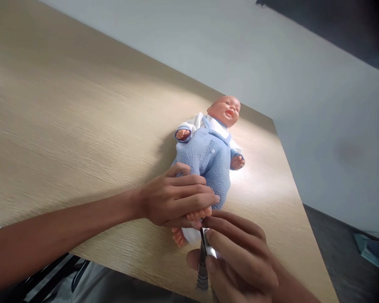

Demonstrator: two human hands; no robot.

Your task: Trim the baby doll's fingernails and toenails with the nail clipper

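Observation:
A baby doll (pixel 202 147) in a fuzzy blue and white outfit lies on its back, its head toward the far edge of the table. My left hand (pixel 180 195) is wrapped round one lower leg and foot of the doll, and the toes (pixel 198 214) stick out below my fingers. The doll's other foot (pixel 178 237) shows under that hand. Between the thumb and fingers of my right hand (pixel 243 252) is a metal nail clipper (pixel 202 267). Its tip is close by the held toes; whether it touches them I cannot tell. Part of the clipper is hidden by my fingers.
The wooden table (pixel 66 126) reaches far to the left and ends at a slanted right edge. A pale wall (pixel 303 84) stands behind it. Dark chair parts (pixel 57 273) show below the near edge. On the floor at right lies a bluish box-like thing (pixel 371 250).

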